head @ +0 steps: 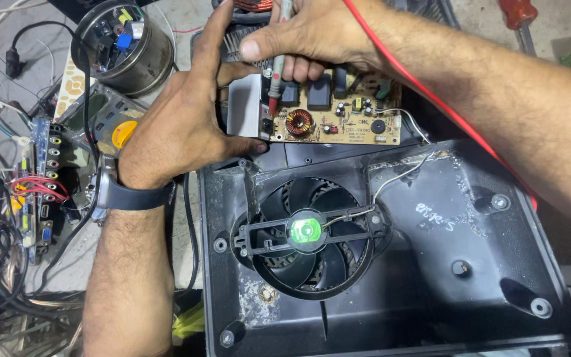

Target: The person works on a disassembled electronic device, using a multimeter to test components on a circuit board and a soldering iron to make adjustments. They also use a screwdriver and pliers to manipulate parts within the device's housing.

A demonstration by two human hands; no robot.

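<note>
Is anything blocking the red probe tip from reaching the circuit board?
Nothing visible does. The right hand holds the red probe with its tip down at the circuit board; the left hand grips the board's left edge, beside the tip.

Single head-worn view, steeply downward and close over the cluttered workbench, no second view.

The housing (431,291) was matt black plastic, dusty and scuffed, with crusty white residue near the fan (305,235), whose blades looked slightly glossy. The circuit board (345,116) at top centre was tan with a shiny copper-wire coil (299,123). The can (125,46) upper left was dull grey metal. The probe lead (424,86) was smooth red plastic.
</note>
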